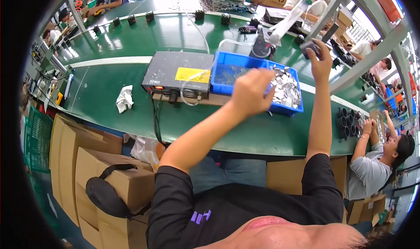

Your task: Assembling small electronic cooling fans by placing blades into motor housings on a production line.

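Note:
My left hand (253, 91) hovers over a blue divided bin (227, 89), near the divider. Its fingers are curled and blurred, their tips partly hidden, so whether they hold anything is unclear. One compartment has a heap of small silvery metal pieces (286, 89); the other contains thin, translucent-looking pieces (232, 74). Farther right, my raised right hand (321, 60) grips a small dark blocky part (309, 50) between thumb and fingers, above the bench.
Left of the bin stands a grey control box (177, 74) with a yellow label and tubing. A crumpled white cloth (124, 98) lies on the green bench (100, 87). Black parts (199, 15) line the far side. A metal post (372, 58) rises at right; a co-worker (376, 161) sits beyond black cups (345, 122).

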